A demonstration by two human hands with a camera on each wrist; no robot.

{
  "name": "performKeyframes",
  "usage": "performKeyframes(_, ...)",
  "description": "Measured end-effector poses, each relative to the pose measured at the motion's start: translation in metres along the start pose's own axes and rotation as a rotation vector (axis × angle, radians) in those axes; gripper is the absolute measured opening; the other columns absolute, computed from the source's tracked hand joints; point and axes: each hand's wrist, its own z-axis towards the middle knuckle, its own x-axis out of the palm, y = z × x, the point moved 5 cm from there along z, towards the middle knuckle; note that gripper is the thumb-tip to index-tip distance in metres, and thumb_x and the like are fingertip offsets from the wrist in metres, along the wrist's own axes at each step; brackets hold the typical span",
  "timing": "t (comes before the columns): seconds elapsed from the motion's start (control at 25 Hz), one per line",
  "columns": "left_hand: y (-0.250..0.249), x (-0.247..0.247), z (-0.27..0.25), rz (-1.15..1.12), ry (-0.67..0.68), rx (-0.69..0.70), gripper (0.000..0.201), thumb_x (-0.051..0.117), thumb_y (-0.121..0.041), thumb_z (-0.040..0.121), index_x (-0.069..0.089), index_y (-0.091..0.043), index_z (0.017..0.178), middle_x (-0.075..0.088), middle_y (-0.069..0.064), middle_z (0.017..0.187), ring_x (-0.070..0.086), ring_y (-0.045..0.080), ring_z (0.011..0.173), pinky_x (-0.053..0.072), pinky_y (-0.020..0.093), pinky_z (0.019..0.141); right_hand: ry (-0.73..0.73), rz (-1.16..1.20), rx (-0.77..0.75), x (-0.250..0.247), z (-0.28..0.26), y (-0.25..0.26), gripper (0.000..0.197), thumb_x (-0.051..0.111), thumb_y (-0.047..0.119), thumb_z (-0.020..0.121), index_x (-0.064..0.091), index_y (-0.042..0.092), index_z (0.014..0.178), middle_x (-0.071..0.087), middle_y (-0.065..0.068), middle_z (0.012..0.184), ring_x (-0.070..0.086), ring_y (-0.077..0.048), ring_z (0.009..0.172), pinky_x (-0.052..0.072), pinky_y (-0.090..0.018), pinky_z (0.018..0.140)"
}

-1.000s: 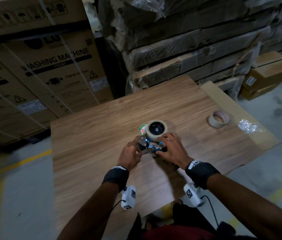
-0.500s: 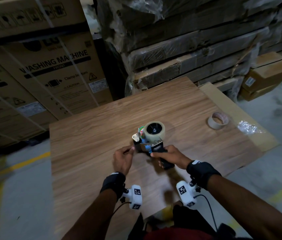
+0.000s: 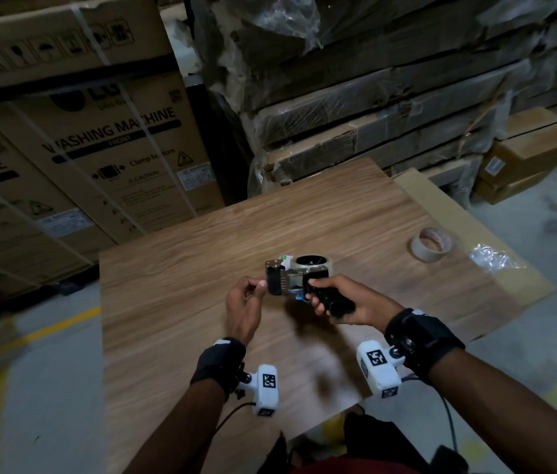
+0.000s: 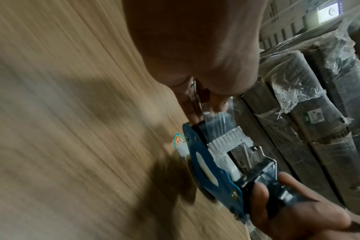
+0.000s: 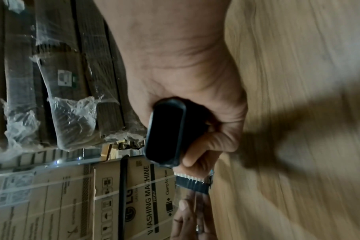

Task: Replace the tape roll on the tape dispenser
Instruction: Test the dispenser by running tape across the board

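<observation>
Plainly, the weak point is the tape end (image 4: 213, 121): the left hand (image 3: 244, 307) pinches that thin, clear film between thumb and fingertips just past the roller. If the pull goes slack or crooked, the tape could fold onto itself, stick to the fingers, or snap back against the roll. A skewed pull could also drag it off the serrated metal blade (image 4: 224, 139), whose fine teeth sit close to the pinching fingers (image 4: 192, 112) and might nick them.

The right hand (image 3: 349, 301) is wrapped firmly round the black, blunt-ended plastic handle of the tape dispenser (image 3: 299, 280); a loose grip there would let the tool twist under the pull. It is held just above the wood-grain table (image 3: 184, 268), near the centre, with the glossy new tape roll (image 3: 313, 263) seated on its hub and its blue side plate smooth and curved. At about two o'clock from the dispenser, well apart, lies the spent tape roll (image 3: 431, 243), a pale ring of little more than cardboard core.
</observation>
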Motion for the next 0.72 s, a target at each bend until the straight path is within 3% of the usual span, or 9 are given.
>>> performKeyframes(0.08, 0.002, 0.000, 0.005, -0.013, 0.065, -0.027, 0.013, 0.066, -0.018, 0.089, 0.066, -0.019, 0.075, 0.072, 0.000, 0.076, 0.065, 0.014, 0.075, 0.055, 0.036, 0.075, 0.019, 0.041, 0.016, -0.005, -0.004, 0.000, 0.025, 0.058, 0.033, 0.098, 0.062, 0.010, 0.089, 0.060, 0.004, 0.067, 0.059, -0.007, 0.051, 0.037, -0.015, 0.038)
performKeyframes(0.16, 0.001, 0.002, 0.008, -0.034, 0.115, -0.058, 0.020, 0.066, -0.008, 0.091, 0.064, -0.018, 0.074, 0.071, 0.003, 0.077, 0.066, 0.016, 0.077, 0.055, 0.037, 0.076, 0.039, 0.070, 0.025, -0.008, -0.007, 0.000, 0.025, 0.059, 0.031, 0.097, 0.061, 0.008, 0.091, 0.059, 0.002, 0.067, 0.059, -0.007, 0.050, 0.038, -0.014, 0.037)
performKeyframes(0.28, -0.002, 0.008, 0.007, -0.188, 0.187, -0.162, 0.023, 0.057, 0.005, 0.095, 0.060, -0.007, 0.076, 0.074, 0.015, 0.089, 0.071, 0.021, 0.087, 0.059, 0.030, 0.081, 0.064, 0.084, 0.041, -0.013, -0.014, -0.001, 0.024, 0.061, 0.030, 0.092, 0.061, 0.006, 0.091, 0.057, 0.002, 0.067, 0.057, -0.007, 0.049, 0.041, -0.014, 0.036)
performKeyframes(0.44, -0.004, 0.009, 0.005, -0.365, 0.312, -0.293, 0.022, 0.047, 0.009, 0.099, 0.057, -0.002, 0.082, 0.079, 0.009, 0.088, 0.076, 0.019, 0.088, 0.060, 0.024, 0.077, 0.064, 0.111, 0.068, -0.020, -0.027, -0.004, 0.028, 0.055, 0.029, 0.100, 0.062, 0.004, 0.091, 0.058, 0.000, 0.065, 0.059, -0.008, 0.047, 0.045, -0.015, 0.037)
performKeyframes(0.56, -0.003, 0.011, 0.008, -0.391, 0.305, -0.335, 0.017, 0.051, 0.009, 0.096, 0.060, 0.001, 0.084, 0.076, 0.011, 0.083, 0.074, 0.017, 0.079, 0.060, 0.023, 0.073, 0.035, 0.069, 0.044, -0.019, -0.031, -0.008, 0.026, 0.057, 0.029, 0.100, 0.063, 0.004, 0.090, 0.059, 0.000, 0.066, 0.059, -0.008, 0.047, 0.046, -0.015, 0.038)
performKeyframes(0.72, -0.007, 0.019, 0.014, -0.381, 0.250, -0.337, 0.017, 0.054, 0.009, 0.094, 0.066, -0.001, 0.089, 0.074, 0.015, 0.089, 0.074, 0.018, 0.078, 0.061, 0.024, 0.072, -0.094, 0.034, -0.149, -0.018, -0.029, -0.002, 0.018, 0.062, 0.020, 0.099, 0.064, 0.003, 0.090, 0.063, -0.006, 0.065, 0.061, -0.013, 0.047, 0.047, -0.020, 0.040)
